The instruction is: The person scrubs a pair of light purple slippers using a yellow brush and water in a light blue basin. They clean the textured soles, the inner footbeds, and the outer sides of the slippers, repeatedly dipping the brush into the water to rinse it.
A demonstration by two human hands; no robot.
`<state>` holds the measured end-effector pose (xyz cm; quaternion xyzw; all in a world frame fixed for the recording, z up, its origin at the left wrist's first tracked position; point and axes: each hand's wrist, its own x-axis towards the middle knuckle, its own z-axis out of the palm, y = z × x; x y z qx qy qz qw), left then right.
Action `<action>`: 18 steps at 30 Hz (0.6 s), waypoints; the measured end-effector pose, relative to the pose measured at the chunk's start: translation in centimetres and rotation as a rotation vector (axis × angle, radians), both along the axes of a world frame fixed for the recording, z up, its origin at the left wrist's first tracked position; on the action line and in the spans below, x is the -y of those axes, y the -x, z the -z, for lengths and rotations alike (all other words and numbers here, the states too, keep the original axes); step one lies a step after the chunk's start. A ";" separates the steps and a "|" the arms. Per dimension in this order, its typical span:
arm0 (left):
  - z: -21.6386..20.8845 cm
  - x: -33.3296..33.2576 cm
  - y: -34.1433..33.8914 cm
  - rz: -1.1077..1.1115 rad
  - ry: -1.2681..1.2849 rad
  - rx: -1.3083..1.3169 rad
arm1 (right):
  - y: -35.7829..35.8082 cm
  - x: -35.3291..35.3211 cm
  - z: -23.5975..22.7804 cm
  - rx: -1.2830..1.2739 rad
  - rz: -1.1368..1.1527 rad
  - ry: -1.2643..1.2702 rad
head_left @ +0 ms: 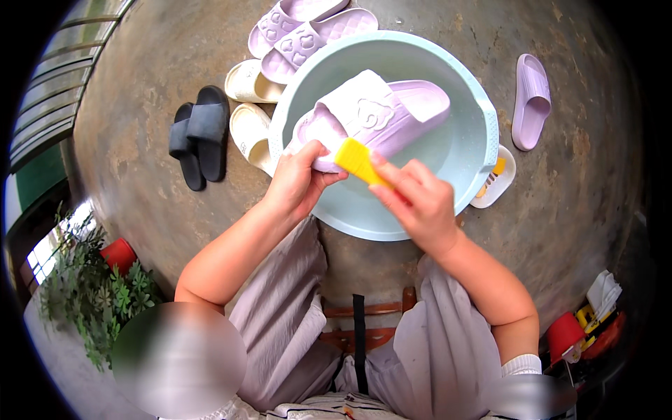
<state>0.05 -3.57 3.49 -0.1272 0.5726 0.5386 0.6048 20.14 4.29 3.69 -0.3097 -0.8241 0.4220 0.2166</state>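
My left hand [297, 180] grips the toe end of a pale lilac slide slipper [381, 115], which is tilted over a light blue basin [483, 115]. The slipper has a wide strap with a raised flower-like shape. In my right hand [420, 199] is a yellow brush [358, 161], its head against the slipper's near edge beside my left fingers. The brush's bristles are hidden from view. Below the slipper, the inside of the basin looks pale and smooth.
Beyond the basin lies a pair of lilac slippers [301, 43]. Left of it are cream slippers [250, 133] and black slippers [208, 133]. At right lie a single lilac slipper [532, 98] and a white dish [502, 183] with something yellow. A leafy plant [98, 294] stands lower left.
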 end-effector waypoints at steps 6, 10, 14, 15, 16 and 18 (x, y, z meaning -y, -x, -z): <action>0.6 1.1 0.8 0.006 -0.006 0.027 | -0.9 -2.2 0.8 0.086 0.042 -0.055; 0.1 0.9 0.8 0.005 -0.052 0.027 | -1.0 -4.2 1.4 0.054 0.130 -0.111; -0.9 0.9 -0.1 0.206 -0.191 -0.243 | -1.2 -5.4 1.3 -0.195 0.260 0.164; -0.9 0.9 -0.3 0.233 -0.259 -0.303 | -0.7 -5.5 0.0 -0.167 0.238 0.168; -0.7 1.0 -0.6 0.261 -0.329 -0.363 | -0.4 -5.4 -1.2 -0.138 0.218 0.173; -0.6 0.8 -1.7 0.269 -0.372 -0.490 | 0.5 -4.0 -2.0 0.032 0.142 0.140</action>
